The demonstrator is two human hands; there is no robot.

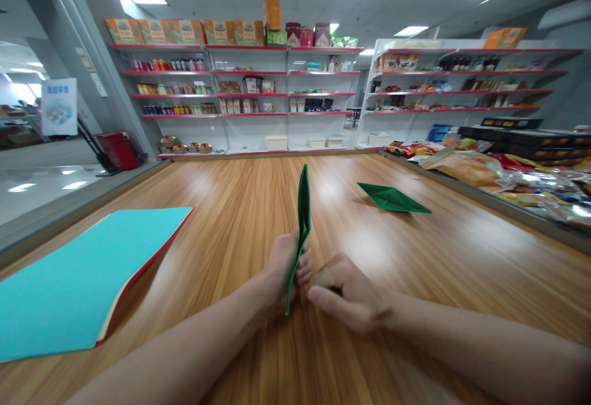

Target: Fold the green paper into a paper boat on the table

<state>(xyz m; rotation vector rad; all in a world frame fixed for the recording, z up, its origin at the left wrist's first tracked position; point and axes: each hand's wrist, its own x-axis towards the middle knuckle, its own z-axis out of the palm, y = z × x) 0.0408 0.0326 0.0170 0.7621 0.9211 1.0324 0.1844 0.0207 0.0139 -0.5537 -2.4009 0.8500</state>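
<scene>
My left hand is closed around a folded sheet of green paper, held upright and seen nearly edge-on. Its folded layers gape slightly at the top edge. Just right of it, my right hand hovers low over or rests on the table; I cannot tell which. Its fingers are curled in with the thumb alongside, and no object shows in them. Farther right on the table lies a second folded green paper piece, pointed at both ends.
A stack of coloured paper, turquoise on top, lies at the left of the wooden table. Snack packets and black boxes crowd beyond the right edge. Stocked shelves stand behind.
</scene>
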